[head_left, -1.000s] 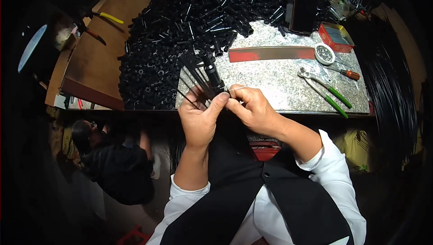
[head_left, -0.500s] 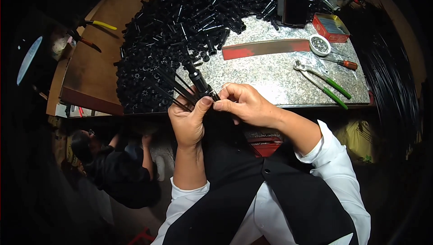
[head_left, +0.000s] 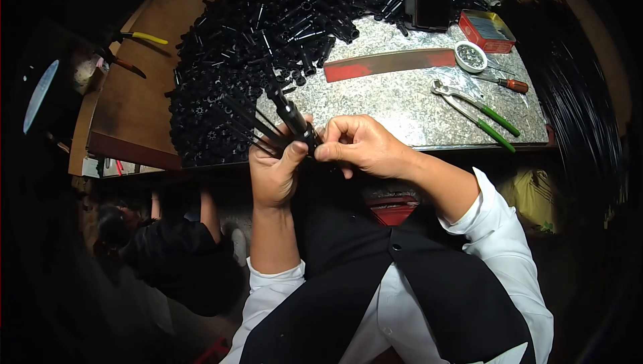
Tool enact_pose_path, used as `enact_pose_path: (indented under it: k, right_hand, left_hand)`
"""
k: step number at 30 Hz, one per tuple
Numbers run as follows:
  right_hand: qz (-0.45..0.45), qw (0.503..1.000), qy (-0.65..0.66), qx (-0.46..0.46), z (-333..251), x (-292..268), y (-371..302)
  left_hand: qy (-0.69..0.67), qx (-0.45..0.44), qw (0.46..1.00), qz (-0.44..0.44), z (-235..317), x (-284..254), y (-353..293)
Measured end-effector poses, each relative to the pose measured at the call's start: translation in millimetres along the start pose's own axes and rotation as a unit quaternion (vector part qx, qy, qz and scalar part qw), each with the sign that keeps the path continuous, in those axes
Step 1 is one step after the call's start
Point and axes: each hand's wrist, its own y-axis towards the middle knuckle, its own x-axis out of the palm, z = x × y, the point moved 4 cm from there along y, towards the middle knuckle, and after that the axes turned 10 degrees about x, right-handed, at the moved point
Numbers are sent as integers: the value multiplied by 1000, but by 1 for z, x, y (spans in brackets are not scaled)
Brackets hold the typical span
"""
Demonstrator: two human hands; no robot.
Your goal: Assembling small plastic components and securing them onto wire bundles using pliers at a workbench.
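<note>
Both hands at bench edge | left hand point(head_left: 274, 170) fingers grip black rod bundle point(head_left: 268, 123) | right hand point(head_left: 362, 144) fingers pinch its hidden end

A speckled grey desk point(head_left: 415, 106) carries green-handled pliers point(head_left: 477, 108), a red-and-silver flat strip point(head_left: 388, 64), a small round tin point(head_left: 471, 56), a red box point(head_left: 487, 30) and a brown-handled screwdriver point(head_left: 506, 83). Yellow-handled pliers point(head_left: 142, 37) lie on a wooden board point(head_left: 134, 99) at left.

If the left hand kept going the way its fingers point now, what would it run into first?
Probably the heap of black tubes on the grey worktop: the left hand, gripping a bundle of black rods, points up and away toward it. Depth is unclear.
</note>
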Motion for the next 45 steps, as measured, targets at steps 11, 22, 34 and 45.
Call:
enact_pose_path:
  k: [11, 22, 34, 45]
  right_hand:
    - [201, 932, -227, -199, -6, 20, 12]
    - [132, 967, -182, -117, -9, 20, 4]
    - [64, 995, -60, -54, 2, 12, 11]
    - [78, 995, -68, -2, -6, 6, -8]
  left_hand:
    - [324, 134, 928, 124, 8, 18, -14]
    - [289, 76, 954, 39, 18, -1, -12]
    - [268, 68, 961, 24, 19, 1, -18]
    - [290, 106, 951, 16, 15, 13, -18]
